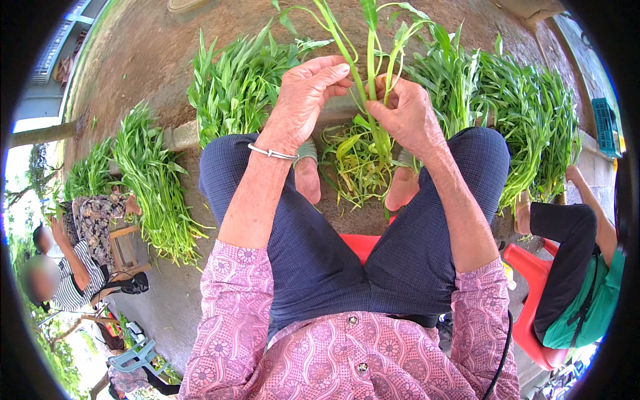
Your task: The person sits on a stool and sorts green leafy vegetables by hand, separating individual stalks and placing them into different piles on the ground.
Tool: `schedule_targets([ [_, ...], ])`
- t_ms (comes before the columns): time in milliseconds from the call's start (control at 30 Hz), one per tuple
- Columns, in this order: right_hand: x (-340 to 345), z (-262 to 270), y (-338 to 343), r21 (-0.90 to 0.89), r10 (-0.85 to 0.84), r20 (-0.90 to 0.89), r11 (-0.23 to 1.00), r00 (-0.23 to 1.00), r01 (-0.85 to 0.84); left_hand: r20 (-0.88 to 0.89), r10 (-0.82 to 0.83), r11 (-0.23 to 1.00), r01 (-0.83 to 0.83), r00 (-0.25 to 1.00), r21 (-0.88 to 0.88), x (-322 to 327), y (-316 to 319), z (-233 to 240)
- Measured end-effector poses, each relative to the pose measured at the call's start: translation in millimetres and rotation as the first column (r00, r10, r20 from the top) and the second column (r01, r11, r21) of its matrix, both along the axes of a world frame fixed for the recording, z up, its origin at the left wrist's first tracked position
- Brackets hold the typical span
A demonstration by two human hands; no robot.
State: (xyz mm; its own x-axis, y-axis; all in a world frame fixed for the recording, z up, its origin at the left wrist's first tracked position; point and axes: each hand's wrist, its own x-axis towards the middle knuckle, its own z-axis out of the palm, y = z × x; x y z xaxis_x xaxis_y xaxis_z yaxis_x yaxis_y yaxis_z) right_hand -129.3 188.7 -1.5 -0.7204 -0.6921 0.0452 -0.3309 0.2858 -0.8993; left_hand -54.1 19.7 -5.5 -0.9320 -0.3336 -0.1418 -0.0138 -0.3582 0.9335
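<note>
My right hand (pixel 402 107) is closed around several upright green leafy stalks (pixel 371 65), which look like water spinach. Their thick lower ends hang between my knees. Just left of the stalks is my left hand (pixel 320 87), wearing a metal bangle on the wrist; its thumb and fingertips are drawn together near a stem, and whether they pinch anything cannot be told. Below the stalks, a loose pile of green and yellowed trimmings (pixel 357 175) lies on the ground between my feet. A heap of leafy stalks (pixel 235 90) stands beyond my left knee, another (pixel 450 80) beyond my right knee.
More greens (pixel 155 190) lie at the left, and a further heap (pixel 535 120) at the right. A person sits on a red plastic chair (pixel 530 295) at the right; others sit at the left. A low concrete kerb (pixel 181 136) runs behind the heaps. A teal crate (pixel 605 127) is far right.
</note>
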Motion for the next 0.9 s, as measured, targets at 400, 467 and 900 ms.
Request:
schedule_targets([
  [400, 15, -5, -6, 0.025, 0.089, -0.127, 0.996, 0.988, -0.086, 0.124, -0.126, 0.986, 0.138, 0.984, -0.093, -1, -8, -5],
  [467, 15, -7, -6, 0.042, 0.086, -0.133, 0.996, 0.987, -0.082, 0.12, -0.107, 0.988, 0.119, 0.987, -0.099, -3, -4, -4],
  [900, 18, -7, -5, 0.039, 0.083, -0.027, 0.996, 0.996, -0.082, 0.135, -0.042, 0.991, 0.058, 0.99, -0.12, 0, -3, 4],
])
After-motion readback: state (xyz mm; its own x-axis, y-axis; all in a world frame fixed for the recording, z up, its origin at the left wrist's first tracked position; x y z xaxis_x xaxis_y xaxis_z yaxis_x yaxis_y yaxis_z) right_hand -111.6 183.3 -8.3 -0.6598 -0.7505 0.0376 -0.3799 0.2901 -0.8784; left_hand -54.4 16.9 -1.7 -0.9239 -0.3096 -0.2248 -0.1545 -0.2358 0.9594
